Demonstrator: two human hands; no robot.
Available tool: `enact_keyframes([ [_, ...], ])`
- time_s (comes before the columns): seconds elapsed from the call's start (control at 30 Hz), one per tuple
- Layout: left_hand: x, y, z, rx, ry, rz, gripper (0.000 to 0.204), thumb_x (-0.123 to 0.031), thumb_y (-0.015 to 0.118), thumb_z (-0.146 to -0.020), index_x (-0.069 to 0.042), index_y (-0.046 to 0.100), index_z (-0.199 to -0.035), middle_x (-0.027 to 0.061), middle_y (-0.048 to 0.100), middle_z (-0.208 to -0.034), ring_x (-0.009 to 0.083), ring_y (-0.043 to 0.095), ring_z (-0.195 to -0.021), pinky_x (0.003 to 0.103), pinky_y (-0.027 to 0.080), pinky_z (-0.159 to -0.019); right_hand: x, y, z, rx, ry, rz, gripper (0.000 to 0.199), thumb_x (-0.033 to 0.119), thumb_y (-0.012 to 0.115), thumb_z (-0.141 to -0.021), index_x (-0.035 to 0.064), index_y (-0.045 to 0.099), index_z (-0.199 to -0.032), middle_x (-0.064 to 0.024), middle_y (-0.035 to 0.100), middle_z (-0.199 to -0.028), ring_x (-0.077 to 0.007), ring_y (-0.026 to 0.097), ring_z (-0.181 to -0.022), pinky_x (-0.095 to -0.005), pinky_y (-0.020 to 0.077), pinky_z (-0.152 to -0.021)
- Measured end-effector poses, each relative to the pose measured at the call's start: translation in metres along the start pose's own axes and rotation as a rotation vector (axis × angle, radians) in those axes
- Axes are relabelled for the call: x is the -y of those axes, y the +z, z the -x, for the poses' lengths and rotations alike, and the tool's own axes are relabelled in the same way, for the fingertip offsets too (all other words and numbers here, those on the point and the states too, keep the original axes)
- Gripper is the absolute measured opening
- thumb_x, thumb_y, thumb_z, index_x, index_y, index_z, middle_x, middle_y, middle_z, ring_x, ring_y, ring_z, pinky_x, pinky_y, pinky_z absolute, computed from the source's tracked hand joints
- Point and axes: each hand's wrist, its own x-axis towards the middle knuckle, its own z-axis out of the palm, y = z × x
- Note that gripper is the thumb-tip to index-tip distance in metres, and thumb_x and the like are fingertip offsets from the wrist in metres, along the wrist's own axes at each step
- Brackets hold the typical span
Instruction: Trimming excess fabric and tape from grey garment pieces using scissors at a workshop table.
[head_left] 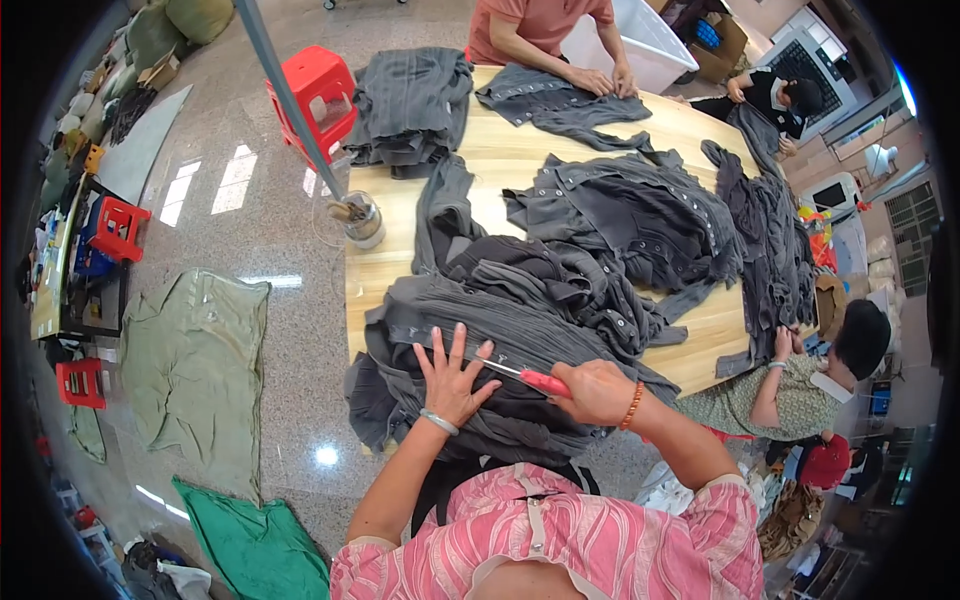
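Note:
A dark grey ribbed garment point(470, 312) is spread over the near edge of the table, part of a heap of similar cloth. My left hand point(452, 388) lies flat on it with the fingers spread. My right hand point(598, 394) is closed round the red handle of a tool with a thin metal shaft point(545, 382). The shaft points left and its tip is close to my left fingers, over the cloth. Whether the tip touches the fabric I cannot tell. A small metal fastener shows on the garment near the shaft.
More grey garments with snaps point(650, 205) cover the wooden table point(500, 195), and a folded stack point(410, 105) stands at its far left. A clear jar point(364, 225) sits near a metal pole point(290, 100). Several co-workers handle garments around the table. Red stools point(315, 85) stand left.

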Motion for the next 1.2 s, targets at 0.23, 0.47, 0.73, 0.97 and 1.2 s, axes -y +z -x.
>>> enact_keyframes([
  [0.23,-0.039,-0.020,-0.012,0.042,0.226,-0.015,0.064,-0.052,0.060,-0.081,-0.011,0.054,-0.129,0.0125,0.041,-0.143,0.0331,0.030,-0.136,0.060,0.014,-0.110,-0.043,0.008,0.088,-0.024,0.123,-0.080,0.029,0.029,0.064,-0.083,0.0043,0.052,-0.092,-0.0184,0.061,-0.065,-0.0393,0.062,-0.065,-0.0498,0.0466,-0.060],
  [0.47,-0.086,-0.003,-0.024,0.251,0.548,-0.095,0.070,-0.051,0.059,-0.081,0.005,0.053,-0.123,0.0151,0.041,-0.141,0.0304,0.032,-0.135,0.046,0.020,-0.113,-0.079,0.038,0.148,-0.007,0.194,-0.143,0.026,0.029,0.062,-0.084,0.0056,0.051,-0.091,-0.0178,0.062,-0.066,-0.0384,0.062,-0.066,-0.0496,0.0472,-0.060],
  [0.73,-0.140,0.039,-0.018,0.500,0.800,-0.384,0.071,-0.052,0.051,-0.086,0.003,0.047,-0.131,0.0144,0.036,-0.145,0.0280,0.025,-0.139,0.046,0.012,-0.115,-0.124,0.082,0.206,-0.016,0.286,-0.192,0.024,0.029,0.060,-0.085,0.0065,0.054,-0.092,-0.0178,0.062,-0.067,-0.0377,0.063,-0.066,-0.0494,0.0487,-0.060],
  [0.97,-0.182,0.086,-0.008,0.650,0.956,-0.427,0.073,-0.048,0.059,-0.081,0.000,0.044,-0.135,0.0101,0.041,-0.142,0.0255,0.028,-0.136,0.047,0.013,-0.115,-0.155,0.127,0.244,-0.085,0.311,-0.187,0.023,0.029,0.061,-0.082,0.0074,0.057,-0.089,-0.0166,0.063,-0.068,-0.0368,0.064,-0.066,-0.0495,0.0494,-0.060],
  [1.2,-0.188,0.163,0.014,0.584,1.085,-0.394,0.055,-0.038,0.053,-0.084,-0.012,0.049,-0.132,0.0070,0.049,-0.134,0.0256,0.035,-0.133,0.056,0.010,-0.114,-0.174,0.164,0.266,0.071,0.415,-0.128,0.029,0.036,0.061,-0.081,0.0086,0.061,-0.091,-0.0169,0.067,-0.076,-0.0360,0.066,-0.073,-0.0479,0.0514,-0.065],
])
